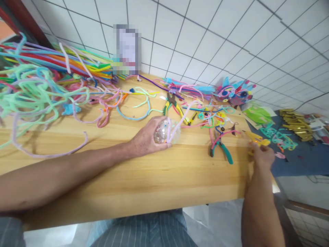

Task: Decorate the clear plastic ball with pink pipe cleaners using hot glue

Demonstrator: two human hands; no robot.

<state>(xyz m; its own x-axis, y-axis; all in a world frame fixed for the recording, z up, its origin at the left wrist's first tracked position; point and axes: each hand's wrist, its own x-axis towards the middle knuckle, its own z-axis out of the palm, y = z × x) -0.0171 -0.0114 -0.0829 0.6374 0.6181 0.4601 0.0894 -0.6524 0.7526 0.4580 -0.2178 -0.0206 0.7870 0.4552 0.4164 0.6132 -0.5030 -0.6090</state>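
Observation:
My left hand is wrapped round a clear plastic ball with small coloured bits on it, above the middle of the table. A lilac pipe cleaner, bent into a V, stands against the ball's right side. Over at the table's right edge, my right hand is closed on a yellow glue gun, its tip pointing left. Between the hands lie green-handled pliers, with a pink pipe cleaner close by. Yellow-and-green pliers rest just beyond the ball.
Heaped pipe cleaners fill the left of the wooden table. More pipe cleaners lie along the tiled wall, beside a fuzzy colourful figure. Gold bundles sit on a dark blue surface at right.

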